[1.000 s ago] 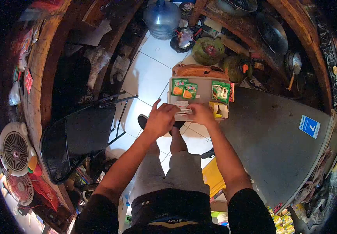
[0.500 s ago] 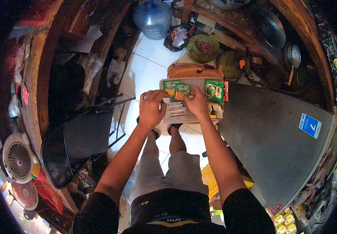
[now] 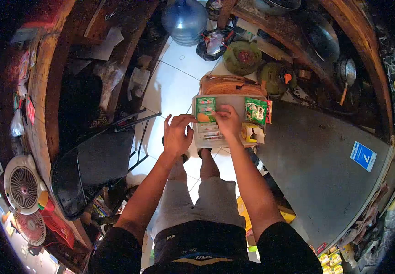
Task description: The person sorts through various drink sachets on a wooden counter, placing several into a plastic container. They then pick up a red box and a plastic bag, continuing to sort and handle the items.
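Observation:
Green sachets with an orange fruit picture lie stacked at the upper left of a translucent plastic tray. My right hand pinches the right edge of the top sachet. At the left edge of the stack is my left hand, its index fingertip touching the sachets and its thumb apart. Just below, several small white sachets lie in the tray, partly behind my right hand. A green Milo packet stands on the tray's right side, above a yellow packet.
The tray rests before a brown woven basket. A dark grey table stands to the right, a black folding chair to the left. Beyond are a blue water jug and green gas cylinders. Fans sit far left.
My right hand has brought its green sachet left, over the other one, so the two now overlap in line. My left hand stays by their left edge. The whole view has shifted slightly.

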### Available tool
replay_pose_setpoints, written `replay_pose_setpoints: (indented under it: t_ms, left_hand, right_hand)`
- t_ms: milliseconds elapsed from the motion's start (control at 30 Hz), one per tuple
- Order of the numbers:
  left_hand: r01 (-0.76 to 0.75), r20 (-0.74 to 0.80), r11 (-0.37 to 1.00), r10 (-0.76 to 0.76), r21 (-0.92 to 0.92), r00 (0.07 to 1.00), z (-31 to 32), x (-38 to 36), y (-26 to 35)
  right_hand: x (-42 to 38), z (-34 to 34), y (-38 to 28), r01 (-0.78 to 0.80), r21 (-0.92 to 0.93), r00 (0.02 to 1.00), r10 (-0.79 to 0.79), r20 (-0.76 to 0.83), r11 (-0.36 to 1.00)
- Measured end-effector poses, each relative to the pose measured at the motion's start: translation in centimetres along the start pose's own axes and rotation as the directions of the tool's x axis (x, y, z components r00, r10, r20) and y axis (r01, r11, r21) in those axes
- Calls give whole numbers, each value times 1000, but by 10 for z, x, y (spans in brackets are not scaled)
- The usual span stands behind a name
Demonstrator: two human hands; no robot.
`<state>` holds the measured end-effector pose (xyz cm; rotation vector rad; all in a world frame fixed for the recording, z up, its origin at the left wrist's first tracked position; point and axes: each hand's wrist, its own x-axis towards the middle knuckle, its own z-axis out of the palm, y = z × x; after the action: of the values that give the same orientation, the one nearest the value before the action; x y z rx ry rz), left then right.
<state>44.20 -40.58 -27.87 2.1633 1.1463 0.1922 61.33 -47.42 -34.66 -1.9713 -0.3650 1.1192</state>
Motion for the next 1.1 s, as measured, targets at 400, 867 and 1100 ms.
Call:
replay_pose_setpoints:
  t_ms: [400,867,1100]
  left_hand:
    - [20,79,997,-14,-76,997,-1,-2,-10]
    - [-3,85,993,14,-120,996,-3,-14,-13]
    - [-23,53,992,30,-125,998,-9,-19,-10]
  right_hand:
    - [17,6,9,30,107,999,-26,-34,994]
    - [19,11,49,81,111,996,-83,16,991]
    - [16,9,40,69,190,996,-77,35,979]
